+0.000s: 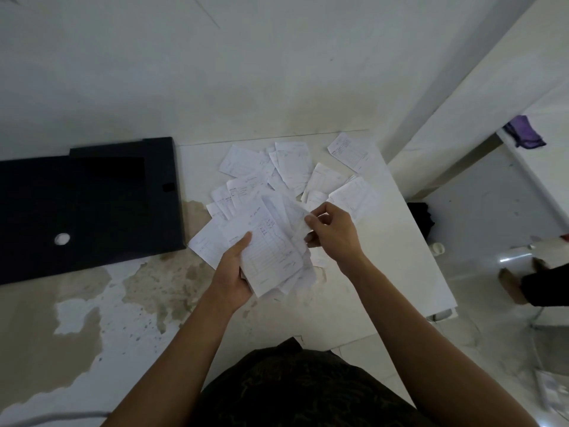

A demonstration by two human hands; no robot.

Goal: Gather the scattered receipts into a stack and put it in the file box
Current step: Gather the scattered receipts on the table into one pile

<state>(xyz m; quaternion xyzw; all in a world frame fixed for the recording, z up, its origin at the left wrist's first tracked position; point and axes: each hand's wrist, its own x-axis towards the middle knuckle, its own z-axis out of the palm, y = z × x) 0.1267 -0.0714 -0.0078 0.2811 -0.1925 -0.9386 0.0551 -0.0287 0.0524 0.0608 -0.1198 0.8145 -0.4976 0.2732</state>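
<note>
Receipts [292, 167] lie loose at twelve o'clock from the stack [271, 251] the left hand [234, 272] grips and the right hand [332, 232] pinches, with the file box [92, 204] at nine o'clock.

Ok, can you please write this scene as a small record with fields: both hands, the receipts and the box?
left hand: grip round the stack of receipts, held above the table
right hand: pinches one sheet at the stack's right edge
loose receipts: scattered on the table beyond the hands
file box: black, lying flat left of the receipts
task state: gathering not finished
</note>
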